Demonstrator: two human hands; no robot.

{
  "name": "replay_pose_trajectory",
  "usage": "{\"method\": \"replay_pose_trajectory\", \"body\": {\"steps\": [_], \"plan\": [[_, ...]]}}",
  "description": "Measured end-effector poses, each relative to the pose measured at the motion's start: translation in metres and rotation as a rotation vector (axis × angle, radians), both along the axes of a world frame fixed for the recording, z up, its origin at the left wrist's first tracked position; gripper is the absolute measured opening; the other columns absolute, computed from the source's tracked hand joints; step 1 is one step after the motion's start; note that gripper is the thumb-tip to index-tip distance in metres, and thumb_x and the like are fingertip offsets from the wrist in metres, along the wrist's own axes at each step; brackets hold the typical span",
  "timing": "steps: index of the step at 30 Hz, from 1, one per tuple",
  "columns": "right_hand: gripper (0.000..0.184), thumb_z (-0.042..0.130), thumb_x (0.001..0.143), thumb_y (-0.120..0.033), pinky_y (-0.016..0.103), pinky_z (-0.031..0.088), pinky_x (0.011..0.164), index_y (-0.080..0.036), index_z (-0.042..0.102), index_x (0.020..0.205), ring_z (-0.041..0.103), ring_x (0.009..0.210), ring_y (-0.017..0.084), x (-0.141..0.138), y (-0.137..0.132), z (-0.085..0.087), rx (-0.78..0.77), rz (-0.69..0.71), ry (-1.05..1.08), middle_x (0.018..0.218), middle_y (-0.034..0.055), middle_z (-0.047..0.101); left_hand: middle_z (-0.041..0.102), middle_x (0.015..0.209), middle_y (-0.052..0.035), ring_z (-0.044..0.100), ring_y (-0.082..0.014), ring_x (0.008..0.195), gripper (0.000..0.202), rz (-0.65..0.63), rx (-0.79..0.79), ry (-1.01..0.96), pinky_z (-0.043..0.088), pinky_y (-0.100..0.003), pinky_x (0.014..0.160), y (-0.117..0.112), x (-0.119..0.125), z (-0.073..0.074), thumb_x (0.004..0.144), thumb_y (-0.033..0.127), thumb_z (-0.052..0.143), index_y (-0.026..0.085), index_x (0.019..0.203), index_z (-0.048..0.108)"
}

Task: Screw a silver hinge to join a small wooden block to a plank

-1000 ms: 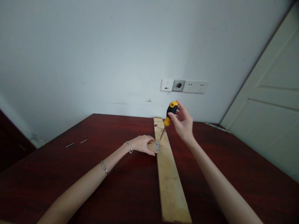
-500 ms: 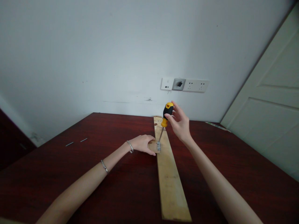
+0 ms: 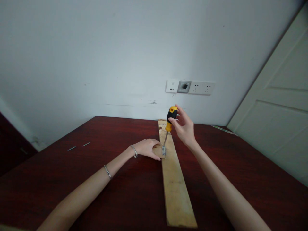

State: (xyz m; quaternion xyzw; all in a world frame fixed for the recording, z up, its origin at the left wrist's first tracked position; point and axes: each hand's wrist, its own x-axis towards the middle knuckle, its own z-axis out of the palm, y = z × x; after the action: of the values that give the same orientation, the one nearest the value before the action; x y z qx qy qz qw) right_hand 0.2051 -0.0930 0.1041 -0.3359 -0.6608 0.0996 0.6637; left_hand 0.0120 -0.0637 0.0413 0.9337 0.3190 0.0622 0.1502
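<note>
Screwdriver (image 3: 169, 121) nearly upright, tip down on bracket (image 3: 164, 151), handle in closed grip of right hand (image 3: 184, 130); left hand (image 3: 145, 147) clamped on block (image 3: 157, 150).

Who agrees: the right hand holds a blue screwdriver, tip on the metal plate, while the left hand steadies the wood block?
No. The head view shows the screwdriver in the right hand is yellow and black, not blue; the rest stands.

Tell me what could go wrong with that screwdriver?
1. The screwdriver tip sits on the small metal plate, right beside the left hand; if it slips, it might poke it.
2. The right hand holds the handle only with fingertips, and the tool leans, so it may skid off.
3. Only the left hand steadies the block against the plank, so they could shift.
</note>
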Motion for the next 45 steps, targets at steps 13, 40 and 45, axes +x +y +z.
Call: {"method": "replay_pose_trajectory", "body": {"steps": [13,40,45], "plan": [[0.058,0.067,0.08,-0.038,0.037,0.059,0.079,-0.028,0.051,0.135,0.064,0.096,0.021,-0.001,-0.003,0.0,-0.014,0.058,-0.025,0.126,0.0086,0.061,0.065,0.12,-0.0097,0.063,-0.0274,0.103,0.075,0.001,0.012,-0.02,0.046,-0.031,0.083,-0.002,0.0,0.005,0.062,0.065,0.071,0.018,0.12,0.059],[0.051,0.066,0.08,-0.033,0.033,0.058,0.083,-0.031,0.049,0.129,0.058,0.106,0.02,-0.002,-0.009,0.008,0.034,0.075,0.002,0.123,0.006,0.056,0.069,0.108,-0.0091,0.065,-0.0251,0.094,0.063,-0.01,0.097,-0.126,0.048,-0.03,0.081,-0.002,-0.003,0.008,0.065,0.059,0.071,0.016,0.111,0.064],[0.053,0.065,0.081,-0.032,0.035,0.057,0.086,-0.029,0.048,0.132,0.059,0.109,0.021,-0.005,-0.009,0.007,0.04,0.104,0.031,0.13,0.0077,0.054,0.068,0.11,-0.0106,0.065,-0.0255,0.094,0.063,0.007,0.099,-0.137,0.048,-0.03,0.08,-0.003,-0.002,0.011,0.064,0.057,0.072,0.014,0.11,0.064]]}}
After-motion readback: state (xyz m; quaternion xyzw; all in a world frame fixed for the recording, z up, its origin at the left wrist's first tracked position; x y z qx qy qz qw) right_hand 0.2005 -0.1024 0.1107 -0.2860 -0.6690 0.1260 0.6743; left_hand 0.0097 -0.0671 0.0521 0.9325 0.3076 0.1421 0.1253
